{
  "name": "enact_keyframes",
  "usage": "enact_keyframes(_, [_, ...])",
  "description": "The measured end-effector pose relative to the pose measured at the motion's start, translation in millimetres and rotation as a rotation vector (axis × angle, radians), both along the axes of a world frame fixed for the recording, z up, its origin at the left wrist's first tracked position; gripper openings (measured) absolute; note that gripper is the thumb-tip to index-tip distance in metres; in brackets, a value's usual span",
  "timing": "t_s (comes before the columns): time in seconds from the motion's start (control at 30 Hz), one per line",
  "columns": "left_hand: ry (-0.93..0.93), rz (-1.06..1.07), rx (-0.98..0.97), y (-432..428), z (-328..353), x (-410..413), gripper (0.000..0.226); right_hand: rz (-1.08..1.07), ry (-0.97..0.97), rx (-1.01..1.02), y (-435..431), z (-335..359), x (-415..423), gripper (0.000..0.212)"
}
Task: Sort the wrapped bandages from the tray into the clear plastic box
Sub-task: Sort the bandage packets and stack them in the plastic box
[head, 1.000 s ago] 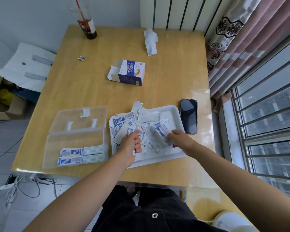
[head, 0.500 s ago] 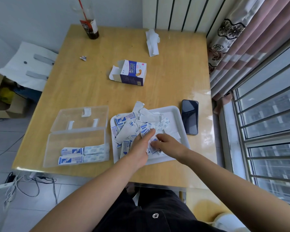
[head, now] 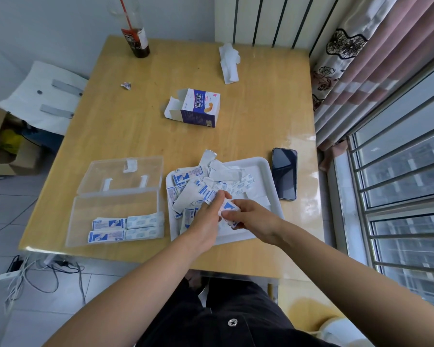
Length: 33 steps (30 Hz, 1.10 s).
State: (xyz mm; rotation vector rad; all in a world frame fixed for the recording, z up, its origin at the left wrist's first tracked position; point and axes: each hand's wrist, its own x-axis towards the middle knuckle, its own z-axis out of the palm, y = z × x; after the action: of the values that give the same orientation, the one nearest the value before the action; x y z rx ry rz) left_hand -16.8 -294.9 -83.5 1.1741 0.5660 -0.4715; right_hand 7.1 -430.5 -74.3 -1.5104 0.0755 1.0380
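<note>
A wrapped bandage (head: 228, 208) sits pinched in the right hand (head: 253, 219) over the near middle of the tray (head: 273, 186). The left hand (head: 206, 221) touches it with outstretched fingers; whether it grips, I cannot tell. A second ago the hands worked apart in the pile (head: 198, 184); now they meet. One clear box (head: 110, 209) lies open just left of the tray, with four bandages (head: 125, 229) in it, in two rows. On the counter (head: 261, 116) are one phone (head: 284, 177), one carton (head: 198, 108), one bottle (head: 137, 41) and one tissue (head: 229, 62).
</note>
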Motion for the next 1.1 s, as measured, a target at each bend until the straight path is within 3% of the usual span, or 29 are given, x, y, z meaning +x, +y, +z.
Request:
enact_keyframes(0.07, [-0.06,-0.083,0.116,10.7,-3.1,-3.0,0.01,0.082,-0.178,-0.195,-8.4,-3.2,4.9,0.009])
enact_keyframes(0.17, [-0.177,-0.28,0.583,30.0,-17.6,-10.0,0.013,0.246,-0.542,-0.575,-20.1,-21.1,5.3,0.011])
enact_keyframes(0.23, [-0.214,-0.446,0.807,34.7,-28.0,-15.2,0.02,0.328,-0.706,-0.664,-22.4,-34.7,-0.9,0.005])
enact_keyframes(0.33, [-0.205,-0.587,0.948,27.8,-40.1,-21.4,0.027,0.396,-0.87,-0.712,-15.7,-49.1,-9.2,0.007])
enact_keyframes(0.43, [-0.21,-0.603,0.994,20.4,-48.3,-23.6,0.029,0.367,-0.881,-0.745,-6.5,-58.1,-15.2,0.013])
enact_keyframes(0.57, [-0.236,-0.62,1.033,19.4,-55.2,-26.4,0.028,0.339,-0.723,-0.772,-16.7,-62.0,-19.2,0.028])
enact_keyframes(0.7, [-0.245,-0.63,1.031,19.7,-58.5,-28.1,0.03,0.33,-0.637,-0.715,-26.3,-59.8,-17.6,0.03])
enact_keyframes(0.97, [-0.307,-0.726,1.063,14.6,-54.3,-26.4,0.022,0.42,-0.69,-0.702,-21.7,-61.1,-17.2,0.019])
enact_keyframes(1.1, [-0.398,-0.768,1.21,14.6,-39.7,-23.2,0.013,0.427,-0.946,-0.739,-23.0,-55.3,-9.7,0.007])
